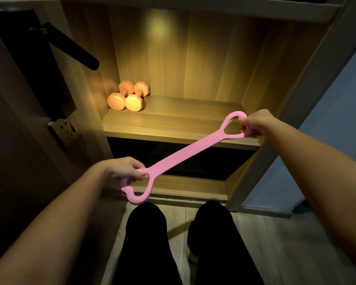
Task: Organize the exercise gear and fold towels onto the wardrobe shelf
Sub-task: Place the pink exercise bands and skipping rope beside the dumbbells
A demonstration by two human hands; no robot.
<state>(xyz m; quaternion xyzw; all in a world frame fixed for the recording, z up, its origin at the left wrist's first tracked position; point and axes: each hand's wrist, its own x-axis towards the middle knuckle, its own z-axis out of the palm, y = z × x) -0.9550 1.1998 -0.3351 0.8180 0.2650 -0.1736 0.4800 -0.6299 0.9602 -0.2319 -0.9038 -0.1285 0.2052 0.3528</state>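
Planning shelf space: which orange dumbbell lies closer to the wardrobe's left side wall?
The left dumbbell, right next to the side wall; the right dumbbell lies beside it, toward the shelf's middle.

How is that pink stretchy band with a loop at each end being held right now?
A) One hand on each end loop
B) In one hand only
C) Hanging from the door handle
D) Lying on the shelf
A: the left hand grips the near loop of the pink stretchy band and the right hand grips the far loop, in front of the lit wooden shelf.

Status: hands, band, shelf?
Grips: left hand and right hand each hold an end loop of pink band. On shelf, back left: dumbbells.
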